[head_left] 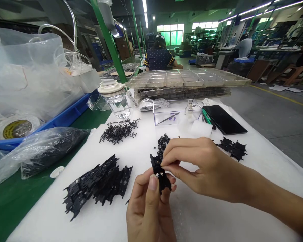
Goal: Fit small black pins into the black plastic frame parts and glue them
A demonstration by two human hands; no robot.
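Observation:
My left hand (pixel 151 205) grips a black plastic part (pixel 162 176) with holes and small tabs, held upright above the white work surface (pixel 187 225). Against the upper part of that piece, the thumb and fingers of my right hand (pixel 202 166) are pinched together. Whatever lies between those fingertips is hidden. Behind my hands is a pile of tiny black pieces (pixel 163 142), partly covered by the right hand. To the left lies a stack of similar black plastic parts (pixel 96 185). A few more black parts (pixel 233 148) rest beyond my right wrist.
Thin black sprigs (pixel 120 131) lie heaped at the left. Behind them stand a lidded jar (pixel 116 101), a clear box (pixel 166 117) with tweezers and stacked compartment trays (pixel 189 79). A black tablet (pixel 224 119) lies right. Bagged black material (pixel 53 148) rests left. A person (pixel 159 55) sits beyond.

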